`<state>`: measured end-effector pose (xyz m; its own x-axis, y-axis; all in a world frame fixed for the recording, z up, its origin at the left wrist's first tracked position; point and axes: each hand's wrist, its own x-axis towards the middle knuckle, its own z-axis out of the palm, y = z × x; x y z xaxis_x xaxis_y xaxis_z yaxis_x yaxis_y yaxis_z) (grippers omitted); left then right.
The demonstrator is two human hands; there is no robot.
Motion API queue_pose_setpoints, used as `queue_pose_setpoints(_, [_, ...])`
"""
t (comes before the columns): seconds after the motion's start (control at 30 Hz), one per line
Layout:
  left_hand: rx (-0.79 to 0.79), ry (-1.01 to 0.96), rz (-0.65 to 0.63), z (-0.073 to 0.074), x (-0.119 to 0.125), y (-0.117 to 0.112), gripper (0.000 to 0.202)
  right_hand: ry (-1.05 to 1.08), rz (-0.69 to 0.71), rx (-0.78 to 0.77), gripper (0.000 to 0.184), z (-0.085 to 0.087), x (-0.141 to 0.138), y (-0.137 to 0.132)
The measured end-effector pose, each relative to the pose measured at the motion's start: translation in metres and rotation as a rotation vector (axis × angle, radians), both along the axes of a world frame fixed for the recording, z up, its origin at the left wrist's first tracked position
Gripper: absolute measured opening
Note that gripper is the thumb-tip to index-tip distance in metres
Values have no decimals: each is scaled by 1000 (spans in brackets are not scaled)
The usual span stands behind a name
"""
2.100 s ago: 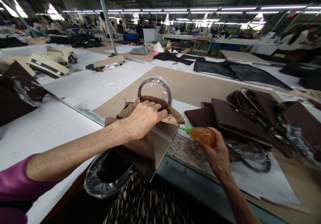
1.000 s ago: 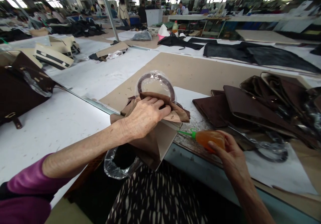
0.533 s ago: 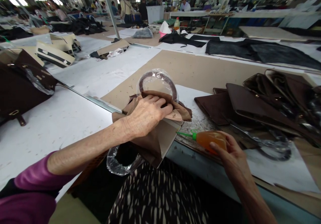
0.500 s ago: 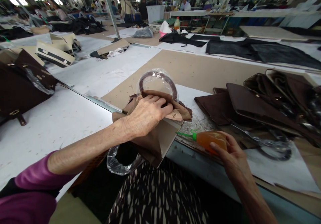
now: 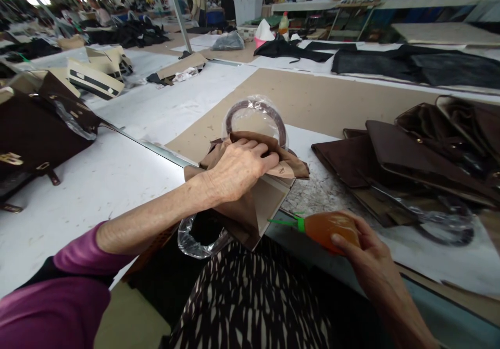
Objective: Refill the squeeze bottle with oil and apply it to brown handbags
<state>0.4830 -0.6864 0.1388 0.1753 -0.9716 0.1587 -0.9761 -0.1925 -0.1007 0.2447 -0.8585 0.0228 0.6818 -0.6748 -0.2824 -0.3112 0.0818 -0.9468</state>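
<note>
My left hand [image 5: 240, 169] grips the tan lining of a brown handbag [image 5: 238, 224] at the table edge, fingers curled over the folded cloth. One plastic-wrapped bag handle [image 5: 282, 130] loops up behind the hand; another wrapped handle [image 5: 185, 239] hangs below, over my lap. Wrapped in my right hand [image 5: 369, 250] is an orange squeeze bottle [image 5: 330, 230] with a green nozzle. It lies sideways, and the nozzle tip points left at the bag's pale inner panel [image 5: 269, 200], close to its edge. Whether the tip touches the panel I cannot tell.
Several brown bag bodies [image 5: 414, 156] are stacked on the right of the table. A brown handbag [image 5: 42, 130] stands at the left. Farther back are cream and black pieces [image 5: 96, 78], black material [image 5: 390, 67], and a metal post [image 5: 177, 15]. People work in the background.
The bottle's nozzle has moved left relative to the bag, up to the pale panel's lower edge. My left hand keeps its hold on the lining. The whole view has shifted slightly.
</note>
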Motion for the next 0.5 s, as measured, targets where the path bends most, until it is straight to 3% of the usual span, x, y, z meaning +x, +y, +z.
queue_pose_setpoints(0.5, [9, -10, 12, -5, 1, -5, 20, -12, 33, 169, 56, -1, -17, 29])
